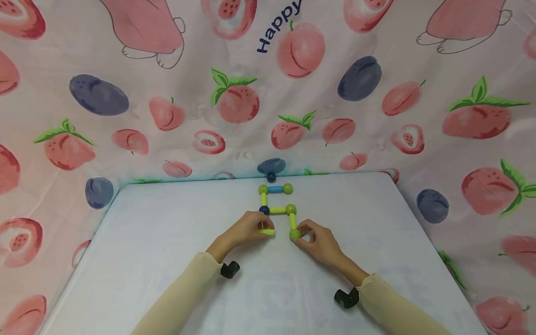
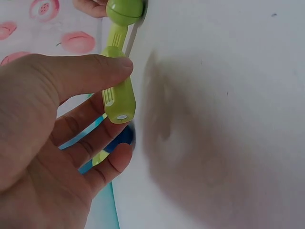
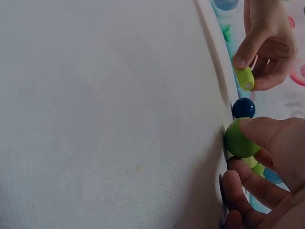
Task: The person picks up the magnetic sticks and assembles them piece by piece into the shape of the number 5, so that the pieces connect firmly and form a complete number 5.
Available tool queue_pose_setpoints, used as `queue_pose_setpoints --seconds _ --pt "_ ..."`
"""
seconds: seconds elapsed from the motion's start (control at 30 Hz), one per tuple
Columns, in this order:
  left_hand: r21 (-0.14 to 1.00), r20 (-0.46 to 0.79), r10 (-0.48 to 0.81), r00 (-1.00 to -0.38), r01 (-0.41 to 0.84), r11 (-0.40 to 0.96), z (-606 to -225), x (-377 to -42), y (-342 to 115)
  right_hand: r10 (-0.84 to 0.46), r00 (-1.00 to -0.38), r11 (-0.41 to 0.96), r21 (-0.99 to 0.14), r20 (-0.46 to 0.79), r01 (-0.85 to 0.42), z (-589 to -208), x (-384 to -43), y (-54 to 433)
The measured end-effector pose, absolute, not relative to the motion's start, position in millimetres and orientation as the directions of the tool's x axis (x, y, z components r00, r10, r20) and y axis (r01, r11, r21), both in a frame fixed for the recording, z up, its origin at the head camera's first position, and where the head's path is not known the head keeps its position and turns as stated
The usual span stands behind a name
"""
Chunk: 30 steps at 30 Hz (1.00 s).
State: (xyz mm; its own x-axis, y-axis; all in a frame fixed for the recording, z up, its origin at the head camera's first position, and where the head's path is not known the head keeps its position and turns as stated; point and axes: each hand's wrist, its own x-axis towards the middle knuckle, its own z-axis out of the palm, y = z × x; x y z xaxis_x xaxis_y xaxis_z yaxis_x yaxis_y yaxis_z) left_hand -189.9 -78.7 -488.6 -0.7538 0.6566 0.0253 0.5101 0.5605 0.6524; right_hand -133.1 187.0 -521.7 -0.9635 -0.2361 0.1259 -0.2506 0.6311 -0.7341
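Note:
My left hand (image 1: 246, 229) pinches a yellow-green magnetic rod (image 2: 119, 98) between thumb and fingers; a pale spot shows on its free end. My right hand (image 1: 321, 243) grips a green ball (image 3: 239, 138) at the near end of a figure of rods and balls lying on the table. From that ball a yellow-green rod (image 1: 292, 220) runs back to another green ball (image 1: 291, 209). A sideways rod (image 1: 277, 211) links this one to a dark blue ball (image 1: 264, 210), just beyond my left hand. The held rod lies apart from the right hand's ball.
Farther back, a rod (image 1: 264, 199) leads to a green ball (image 1: 263, 189), and a blue rod (image 1: 275, 189) joins it to another green ball (image 1: 288, 188). A separate dark blue ball (image 1: 271, 177) sits by the back edge of the white table (image 1: 167, 260). Behind hangs a fruit-print cloth (image 1: 180, 83).

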Motion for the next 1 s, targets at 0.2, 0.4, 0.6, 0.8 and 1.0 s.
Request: queue_pose_setpoints --seconds 0.2,0.4,0.6,0.8,1.0 --pt "0.658 0.019 0.672 -0.741 0.515 0.549 -491 -192 -67 -0.236 -0.963 0.625 -0.739 0.129 -0.252 -521 -134 187" --pt "0.659 0.014 0.689 -0.725 0.525 0.539 -493 -193 -56 -0.240 -0.961 0.624 -0.736 0.138 -0.261 -521 -134 187" --pt "0.654 -0.002 0.687 -0.727 0.519 0.551 -494 -192 -51 -0.244 -0.958 0.617 -0.738 0.151 -0.273 -521 -133 186" --pt "0.662 0.007 0.692 -0.722 0.521 0.538 -493 -192 -47 -0.244 -0.958 0.613 -0.742 0.149 -0.272 -521 -133 186" --pt "0.684 0.007 0.698 -0.716 0.513 0.519 -493 -191 -42 -0.237 -0.962 0.623 -0.739 0.133 -0.256 -521 -133 186"
